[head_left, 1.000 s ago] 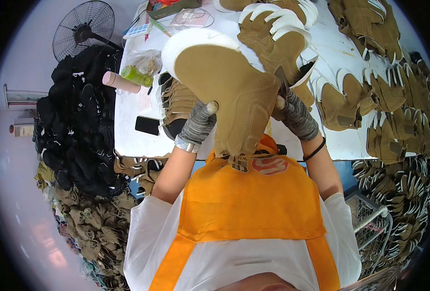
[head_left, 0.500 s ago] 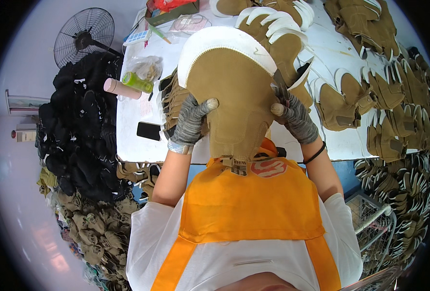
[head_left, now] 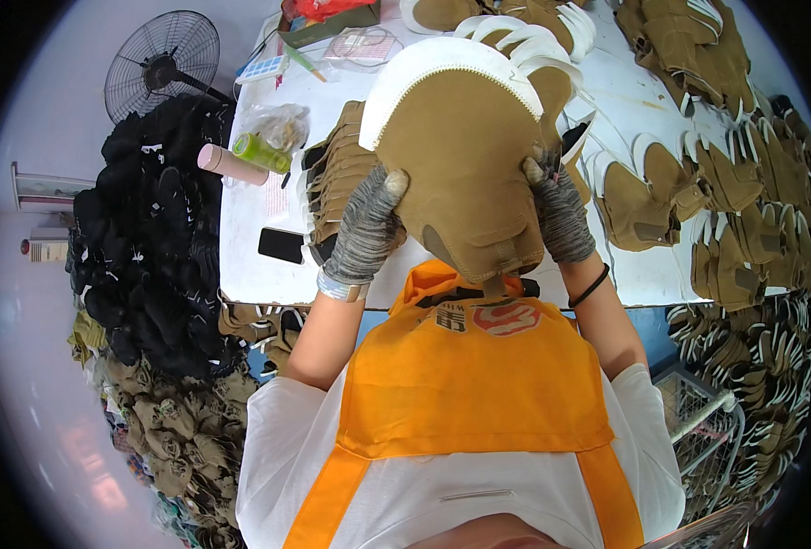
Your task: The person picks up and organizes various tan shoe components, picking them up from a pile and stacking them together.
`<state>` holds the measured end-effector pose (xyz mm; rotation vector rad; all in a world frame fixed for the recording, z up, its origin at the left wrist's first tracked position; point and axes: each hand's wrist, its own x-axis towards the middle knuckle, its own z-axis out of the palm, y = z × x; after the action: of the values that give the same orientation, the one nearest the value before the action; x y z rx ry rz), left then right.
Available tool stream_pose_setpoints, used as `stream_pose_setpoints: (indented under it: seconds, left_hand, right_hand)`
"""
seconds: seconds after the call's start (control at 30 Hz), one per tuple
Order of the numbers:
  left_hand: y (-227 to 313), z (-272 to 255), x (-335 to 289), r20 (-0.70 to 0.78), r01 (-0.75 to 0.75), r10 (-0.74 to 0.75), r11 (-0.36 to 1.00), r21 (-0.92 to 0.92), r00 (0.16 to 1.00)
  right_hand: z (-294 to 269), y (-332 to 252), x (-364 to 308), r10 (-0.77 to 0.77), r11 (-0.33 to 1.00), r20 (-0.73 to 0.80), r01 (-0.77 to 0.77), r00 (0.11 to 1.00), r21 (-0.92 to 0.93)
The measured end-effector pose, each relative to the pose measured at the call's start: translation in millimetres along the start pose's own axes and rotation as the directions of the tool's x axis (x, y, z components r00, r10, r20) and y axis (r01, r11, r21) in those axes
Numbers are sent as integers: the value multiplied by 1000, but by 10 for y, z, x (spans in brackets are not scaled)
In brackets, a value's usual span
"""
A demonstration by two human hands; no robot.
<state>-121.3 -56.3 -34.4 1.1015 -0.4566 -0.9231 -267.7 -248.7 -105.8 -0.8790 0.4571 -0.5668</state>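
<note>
Raised over the near edge of the table is a brown shoe upper with a white stitched band round its far, curved end. A small tab shows at its near end, with a darker patch beside it. My left hand, in a grey fingerless glove, grips its left side, thumb on top. My right hand, gloved alike, holds the right side with its thumb on the face; its other fingers are behind the upper. Left of the upper, a row of stacked brown uppers lies on the table, next to my left hand.
More brown uppers with white bands cover the table's right side and far end. On the left lie a phone, a pink bottle and a green bottle. Black uppers are heaped beside the table, below a fan.
The upper has turned and shifted slightly right and away from me, showing the darker patch and tab at its near end. Both hands still hold it; more of the stacked row shows.
</note>
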Motion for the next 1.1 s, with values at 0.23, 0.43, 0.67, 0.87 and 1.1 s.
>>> stream_pose_setpoints:
  seconds: [0.23,0.43,0.67,0.87,1.1]
  left_hand:
    - [-4,-85,-5,57,94,-83,968,-231,995]
    - [-269,-134,-51,103,149,-126,955,-258,987]
    - [-222,86,-215,188,239,-180,902,-359,965]
    - [-124,62,-128,86,99,-61,825,-556,994]
    - [-74,167,-134,187,11,53,944,-329,981]
  right_hand:
    - [5,-15,22,153,975,55,-160,987,156]
    - [-129,226,42,-28,965,224,84,974,-247]
    - [-207,394,128,-33,994,281,1,959,113]
    - [238,-240,-73,-132,964,-106,102,986,-247]
    - [534,-323,-154,-417,682,425,586,803,-438]
